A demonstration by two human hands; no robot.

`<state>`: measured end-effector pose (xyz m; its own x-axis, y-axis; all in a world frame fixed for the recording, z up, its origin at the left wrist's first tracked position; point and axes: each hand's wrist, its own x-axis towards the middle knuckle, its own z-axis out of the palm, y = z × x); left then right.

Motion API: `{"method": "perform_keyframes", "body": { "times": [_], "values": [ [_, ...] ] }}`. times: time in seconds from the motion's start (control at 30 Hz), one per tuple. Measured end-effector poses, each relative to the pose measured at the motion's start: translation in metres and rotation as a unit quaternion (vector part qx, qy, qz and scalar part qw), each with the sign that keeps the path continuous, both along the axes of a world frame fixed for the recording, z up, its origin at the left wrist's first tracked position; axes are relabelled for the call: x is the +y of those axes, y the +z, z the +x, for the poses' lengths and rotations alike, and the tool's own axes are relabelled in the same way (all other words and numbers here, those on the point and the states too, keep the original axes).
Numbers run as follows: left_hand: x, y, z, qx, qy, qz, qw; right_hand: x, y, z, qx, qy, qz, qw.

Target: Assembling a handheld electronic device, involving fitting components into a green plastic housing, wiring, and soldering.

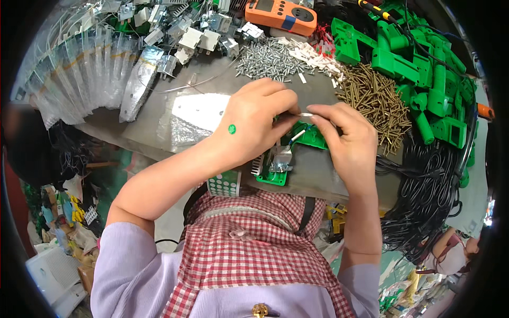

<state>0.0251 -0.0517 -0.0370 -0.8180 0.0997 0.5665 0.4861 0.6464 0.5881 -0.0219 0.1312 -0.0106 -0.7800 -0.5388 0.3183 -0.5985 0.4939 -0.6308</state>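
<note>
Hands meet over the near edge of a grey worktable (212, 85). The left hand (254, 124), with a round green sticker on its back, and the right hand (344, 140) both pinch a thin white sleeve (306, 114) between thumb and forefinger; the fingertips of each hand are closed together on its ends. Just below the sleeve sits a green plastic part (310, 138) fitted with a metal piece (278, 159), resting at the table edge partly under the left palm. A blue wire runs from the part up toward the fingers.

Beyond the hands lie a heap of silver screws (268, 58), a heap of brass-coloured screws (376, 98) to the right of it, and a scatter of small white sleeves (318, 55) between them. A stack of green plastic housings (424, 74) fills the far right, with a bundle of black cables (424, 196) hanging over the table's right side. An orange meter (281, 16) lies at the far edge, and clear bags of metal parts (90, 79) fan out on the left.
</note>
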Motion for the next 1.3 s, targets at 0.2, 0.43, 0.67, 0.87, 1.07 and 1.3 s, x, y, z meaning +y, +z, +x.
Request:
{"method": "perform_keyframes", "body": {
  "times": [0.2, 0.43, 0.67, 0.87, 1.07, 1.3],
  "values": [
    [-0.007, 0.008, 0.001, -0.015, -0.055, -0.075, 0.996, 0.001, -0.001, -0.011, -0.134, 0.058, -0.016, 0.989],
    [-0.016, 0.0, 0.011, -0.092, -0.052, 0.022, 0.994, 0.002, -0.012, -0.013, -0.18, 0.076, -0.069, 0.978],
    [-0.023, 0.003, 0.027, -0.001, -0.078, -0.037, 0.996, -0.003, -0.03, -0.006, -0.165, 0.044, -0.147, 0.974],
    [-0.034, 0.006, 0.008, -0.042, -0.161, -0.16, 0.973, 0.002, -0.021, 0.01, -0.03, -0.023, -0.1, 0.994],
    [-0.038, 0.033, -0.017, -0.208, -0.278, -0.165, 0.923, 0.009, -0.045, 0.071, -0.083, -0.039, -0.065, 0.994],
    [-0.022, 0.045, -0.017, -0.227, -0.241, -0.256, 0.908, 0.002, -0.062, 0.078, -0.141, -0.049, -0.092, 0.985]
  ]
}}
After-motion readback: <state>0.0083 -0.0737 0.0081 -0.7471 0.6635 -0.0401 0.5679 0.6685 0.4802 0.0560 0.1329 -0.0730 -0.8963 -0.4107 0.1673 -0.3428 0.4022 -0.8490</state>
